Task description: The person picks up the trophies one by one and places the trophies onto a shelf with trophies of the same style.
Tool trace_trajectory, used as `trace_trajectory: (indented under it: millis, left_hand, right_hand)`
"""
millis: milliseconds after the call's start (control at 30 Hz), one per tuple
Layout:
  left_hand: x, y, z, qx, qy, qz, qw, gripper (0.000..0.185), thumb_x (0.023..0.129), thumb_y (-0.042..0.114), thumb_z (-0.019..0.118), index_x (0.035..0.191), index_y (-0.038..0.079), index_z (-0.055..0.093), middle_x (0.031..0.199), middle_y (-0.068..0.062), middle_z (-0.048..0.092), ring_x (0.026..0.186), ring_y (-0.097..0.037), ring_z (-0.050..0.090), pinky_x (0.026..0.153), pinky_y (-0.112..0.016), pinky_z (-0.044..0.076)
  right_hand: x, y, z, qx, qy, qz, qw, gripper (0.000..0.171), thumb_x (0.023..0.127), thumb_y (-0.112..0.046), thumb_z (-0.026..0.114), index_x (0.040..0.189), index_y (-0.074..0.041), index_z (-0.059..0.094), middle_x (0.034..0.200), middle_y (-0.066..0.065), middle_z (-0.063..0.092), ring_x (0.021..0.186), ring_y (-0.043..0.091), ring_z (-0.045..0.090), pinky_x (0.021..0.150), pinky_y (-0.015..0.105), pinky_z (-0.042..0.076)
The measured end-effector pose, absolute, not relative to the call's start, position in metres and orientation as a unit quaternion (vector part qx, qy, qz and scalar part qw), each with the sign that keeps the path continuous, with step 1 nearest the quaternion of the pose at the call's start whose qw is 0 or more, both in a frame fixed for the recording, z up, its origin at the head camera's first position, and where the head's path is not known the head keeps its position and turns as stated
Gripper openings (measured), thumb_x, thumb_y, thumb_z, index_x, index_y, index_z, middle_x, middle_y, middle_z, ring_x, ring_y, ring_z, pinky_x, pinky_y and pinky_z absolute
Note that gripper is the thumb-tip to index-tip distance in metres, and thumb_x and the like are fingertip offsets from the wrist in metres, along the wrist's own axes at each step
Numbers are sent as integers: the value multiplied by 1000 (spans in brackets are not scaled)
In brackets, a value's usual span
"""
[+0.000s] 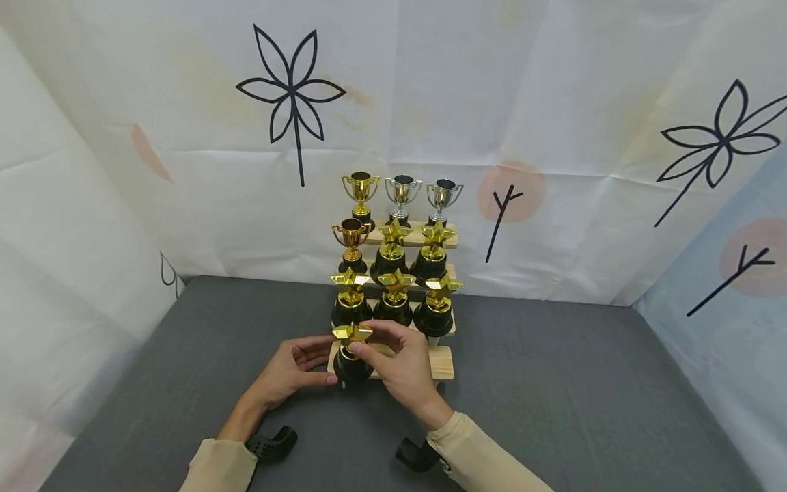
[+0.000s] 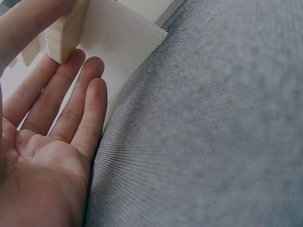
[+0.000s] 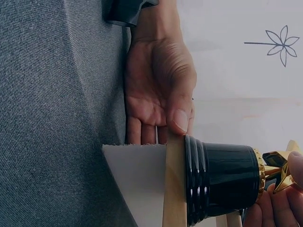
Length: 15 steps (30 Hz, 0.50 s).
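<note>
A small gold star trophy (image 1: 352, 348) with a black base (image 3: 222, 182) stands at the left end of the lowest step of a stepped wooden stand (image 1: 441, 362). My right hand (image 1: 399, 362) pinches its gold star between thumb and fingertips (image 3: 289, 176). To the left of the trophy, my left hand (image 1: 295, 369) lies with straight fingers (image 2: 71, 109) against the stand's white side panel (image 2: 123, 42). Its thumb (image 3: 180, 118) presses on the end of the wooden step (image 3: 174, 189).
The higher steps carry three gold star trophies (image 1: 395, 297), two more stars beside a gold cup (image 1: 352, 242), and a top row of one gold and two silver cups (image 1: 402, 195). The stand sits on grey cloth (image 1: 553, 396) against a white flower-printed backdrop (image 1: 295, 96).
</note>
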<state>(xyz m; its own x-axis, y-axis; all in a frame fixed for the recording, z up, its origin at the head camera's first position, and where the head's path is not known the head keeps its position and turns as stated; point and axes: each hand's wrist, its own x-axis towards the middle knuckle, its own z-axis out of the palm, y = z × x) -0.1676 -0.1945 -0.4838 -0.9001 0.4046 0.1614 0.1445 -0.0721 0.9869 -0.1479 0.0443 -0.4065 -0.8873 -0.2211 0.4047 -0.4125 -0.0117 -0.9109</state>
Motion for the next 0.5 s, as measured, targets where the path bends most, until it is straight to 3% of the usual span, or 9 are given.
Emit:
trace_trajectory:
  millis: [500]
  left_hand:
    - [-168, -195, -483, 210, 672, 704, 92, 71, 79, -6, 83, 140, -15, 49, 137, -36, 52, 119, -16, 64, 101, -33, 53]
  right_hand:
    - [-150, 40, -410, 233, -691, 679, 80, 30, 87, 0, 79, 116, 4, 72, 106, 18, 72, 95, 32, 71, 86, 43, 61]
